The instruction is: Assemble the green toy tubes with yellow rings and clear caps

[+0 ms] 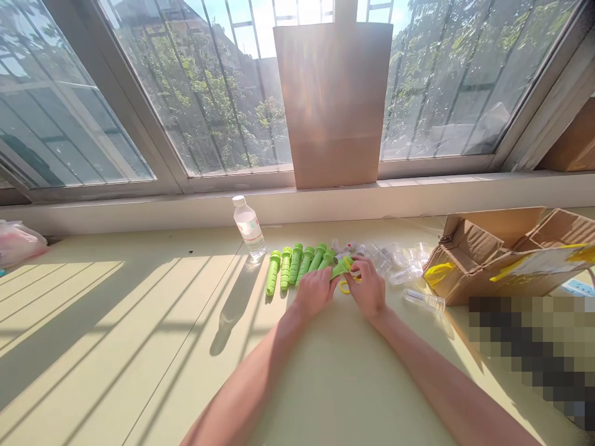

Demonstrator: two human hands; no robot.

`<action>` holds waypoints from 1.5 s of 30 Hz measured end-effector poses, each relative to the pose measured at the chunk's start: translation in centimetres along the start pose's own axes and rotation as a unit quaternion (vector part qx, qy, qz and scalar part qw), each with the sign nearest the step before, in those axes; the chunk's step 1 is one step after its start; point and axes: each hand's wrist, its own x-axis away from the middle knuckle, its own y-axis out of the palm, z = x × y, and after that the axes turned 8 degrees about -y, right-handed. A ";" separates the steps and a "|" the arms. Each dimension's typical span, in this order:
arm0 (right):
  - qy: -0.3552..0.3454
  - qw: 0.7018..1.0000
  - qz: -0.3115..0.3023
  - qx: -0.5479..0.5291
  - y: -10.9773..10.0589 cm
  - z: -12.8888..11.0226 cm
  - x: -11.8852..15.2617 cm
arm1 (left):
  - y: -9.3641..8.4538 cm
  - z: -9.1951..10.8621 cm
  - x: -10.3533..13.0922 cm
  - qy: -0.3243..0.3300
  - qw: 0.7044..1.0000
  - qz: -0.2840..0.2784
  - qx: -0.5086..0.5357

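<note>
Green plastic piece (341,266) pinched between fingers of left hand (316,290), right hand (369,288)

Water bottle (248,228) upright on the table (116,322), open cardboard box (502,254) right, pink bag (16,243) far left.

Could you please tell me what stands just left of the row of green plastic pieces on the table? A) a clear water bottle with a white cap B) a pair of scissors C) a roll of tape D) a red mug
A: a clear water bottle with a white cap stands upright on the table, just left of the row of green pieces laid side by side.
</note>
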 end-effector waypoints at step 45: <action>-0.050 0.999 -0.006 0.002 -0.2 0.8 0.5 | 0.6 -0.4 0.7 -0.039 0.996 -0.002 0.085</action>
